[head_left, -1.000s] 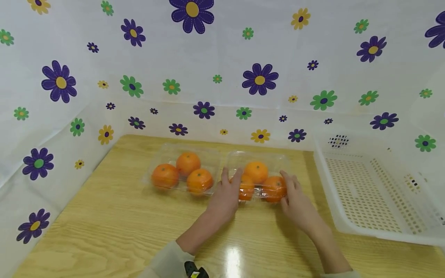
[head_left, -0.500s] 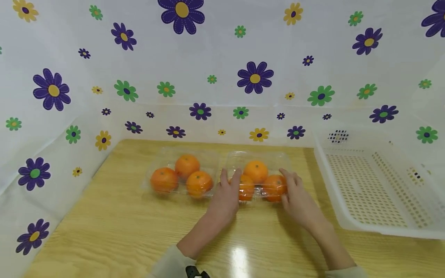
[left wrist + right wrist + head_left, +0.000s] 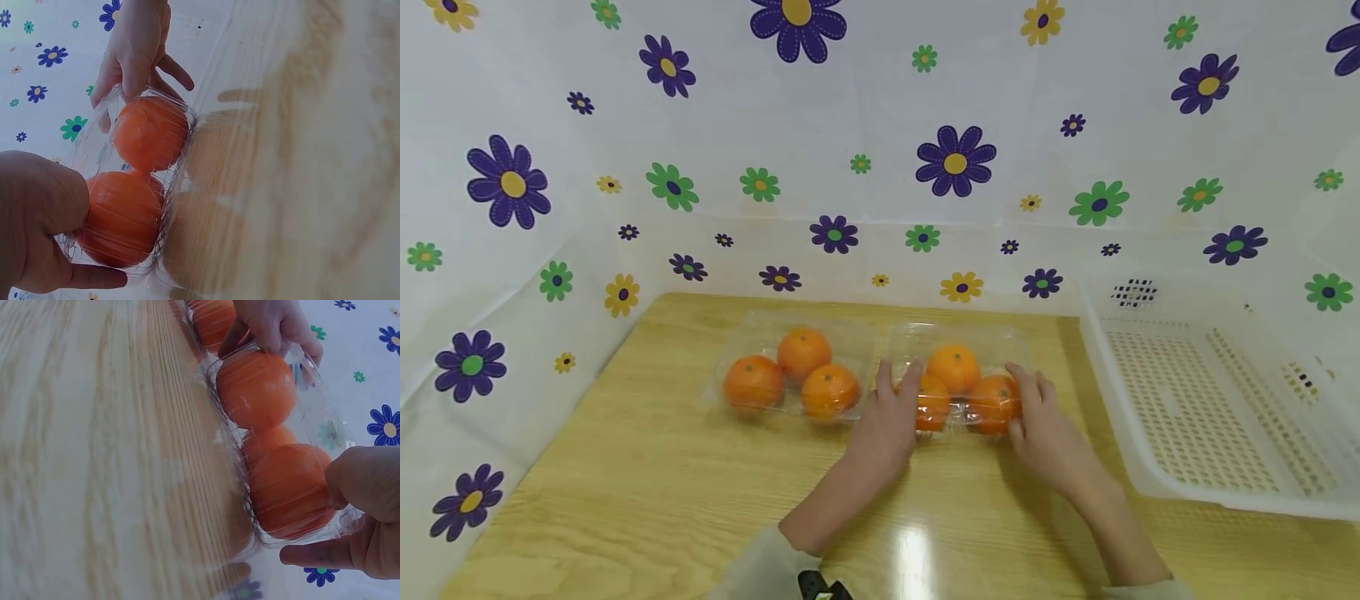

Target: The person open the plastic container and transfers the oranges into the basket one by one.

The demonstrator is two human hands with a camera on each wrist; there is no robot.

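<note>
Together, the left hand (image 3: 883,425) and right hand (image 3: 1051,440) clamp their grip on opposite ends of a clear box (image 3: 957,411), probably so its three oranges (image 3: 953,369) sit steady.

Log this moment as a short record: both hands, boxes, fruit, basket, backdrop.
left hand: grips left side of right box
right hand: grips right side of right box
boxes: clear plastic; left box beside right box
fruit: three oranges in left box, three in right box
basket: white, right of boxes, on wooden table
backdrop: white flowered cloth
</note>
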